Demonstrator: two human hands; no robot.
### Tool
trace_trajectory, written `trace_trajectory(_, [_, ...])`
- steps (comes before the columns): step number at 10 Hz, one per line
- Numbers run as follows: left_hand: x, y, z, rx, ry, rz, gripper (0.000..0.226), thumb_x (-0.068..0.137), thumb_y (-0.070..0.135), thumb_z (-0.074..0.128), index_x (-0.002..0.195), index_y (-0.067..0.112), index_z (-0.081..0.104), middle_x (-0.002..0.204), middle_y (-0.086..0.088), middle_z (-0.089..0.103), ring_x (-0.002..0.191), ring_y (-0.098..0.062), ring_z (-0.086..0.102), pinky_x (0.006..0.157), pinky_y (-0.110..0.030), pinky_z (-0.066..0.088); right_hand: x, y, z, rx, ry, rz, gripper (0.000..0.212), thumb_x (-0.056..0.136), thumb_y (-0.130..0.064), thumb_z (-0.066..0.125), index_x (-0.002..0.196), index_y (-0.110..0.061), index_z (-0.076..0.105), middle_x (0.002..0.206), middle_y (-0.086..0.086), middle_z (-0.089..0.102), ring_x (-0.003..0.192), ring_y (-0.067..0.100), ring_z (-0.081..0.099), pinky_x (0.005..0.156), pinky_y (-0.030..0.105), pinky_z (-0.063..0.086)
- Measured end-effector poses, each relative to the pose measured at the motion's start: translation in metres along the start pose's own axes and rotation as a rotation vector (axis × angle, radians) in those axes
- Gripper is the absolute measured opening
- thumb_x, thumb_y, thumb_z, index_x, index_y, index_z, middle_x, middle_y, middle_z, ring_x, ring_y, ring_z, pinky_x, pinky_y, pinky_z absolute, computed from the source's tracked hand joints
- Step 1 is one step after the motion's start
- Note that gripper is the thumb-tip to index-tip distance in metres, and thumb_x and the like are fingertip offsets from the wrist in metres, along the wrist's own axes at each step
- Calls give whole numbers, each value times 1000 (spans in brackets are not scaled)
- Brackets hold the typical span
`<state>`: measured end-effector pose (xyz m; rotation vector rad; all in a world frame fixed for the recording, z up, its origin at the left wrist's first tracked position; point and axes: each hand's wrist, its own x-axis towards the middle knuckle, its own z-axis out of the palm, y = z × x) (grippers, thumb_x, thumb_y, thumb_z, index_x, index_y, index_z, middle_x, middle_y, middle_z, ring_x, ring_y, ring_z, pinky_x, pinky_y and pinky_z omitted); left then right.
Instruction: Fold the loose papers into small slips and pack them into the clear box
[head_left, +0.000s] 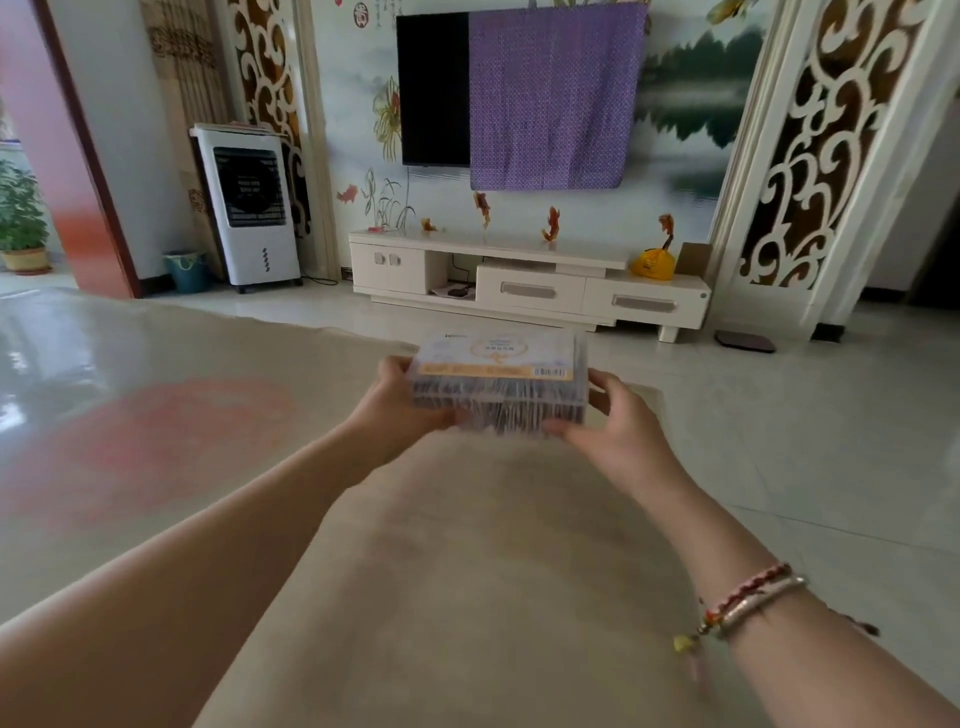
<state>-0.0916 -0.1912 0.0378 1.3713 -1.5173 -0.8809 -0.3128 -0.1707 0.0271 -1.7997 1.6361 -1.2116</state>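
Box (501, 384), clear and labelled on its lid, is held up above the beige table (467, 571), between both hands. Its left end is gripped by the left hand (402, 402), its right end by the right hand (615, 421). Dark packed slips (498, 408) are seen through its near wall.

Both arms reach forward over a beige mat (467, 571); the left hand (400, 402) and right hand (621, 421) grip opposite ends of a clear rectangular plastic box (501, 387) with an orange-banded label, packed with dark slips
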Motion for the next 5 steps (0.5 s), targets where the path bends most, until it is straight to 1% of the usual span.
trace_trajectory(1, [51, 4, 20, 48, -44, 35, 74, 76, 0, 76, 133, 4, 30, 112, -2, 55, 86, -2, 54, 58, -9, 49, 39, 17, 1, -7, 40, 34, 75, 79, -27, 78, 142, -15, 39, 142, 1, 50, 132, 16, 45, 104, 27, 34])
trace_trajectory(2, [91, -3, 39, 58, -101, 79, 77, 73, -1, 78, 132, 2, 30, 114, -5, 55, 86, -2, 54, 59, -8, 49, 64, 37, 1, -40, 39, 100, 73, 81, -29, 76, 141, -15, 37, 142, 0, 50, 130, 18, 47, 94, 25, 36])
trace_trajectory(3, [116, -15, 60, 88, -163, 100, 75, 72, -1, 80, 129, 3, 32, 111, -3, 56, 82, 3, 53, 60, -6, 48, 71, 60, 0, -76, 6, 157, 70, 83, -29, 74, 140, -13, 38, 139, 0, 52, 123, 16, 52, 86, 22, 36])
trace_trajectory(4, [130, -25, 75, 117, -194, 87, 76, 72, 3, 81, 130, 6, 33, 107, 4, 57, 93, -6, 58, 69, -11, 49, 74, 75, -2, -61, 5, 189, 68, 85, -31, 71, 141, -16, 36, 137, -3, 54, 122, 14, 52, 85, 19, 34])
trace_trajectory(5, [126, -25, 78, 126, -176, 65, 101, 74, 9, 81, 148, 6, 12, 135, -1, 50, 120, -17, 50, 90, -23, 44, 70, 71, -5, -70, -30, 206, 79, 85, -36, 70, 147, -19, 25, 142, -4, 48, 128, 15, 47, 87, 19, 33])
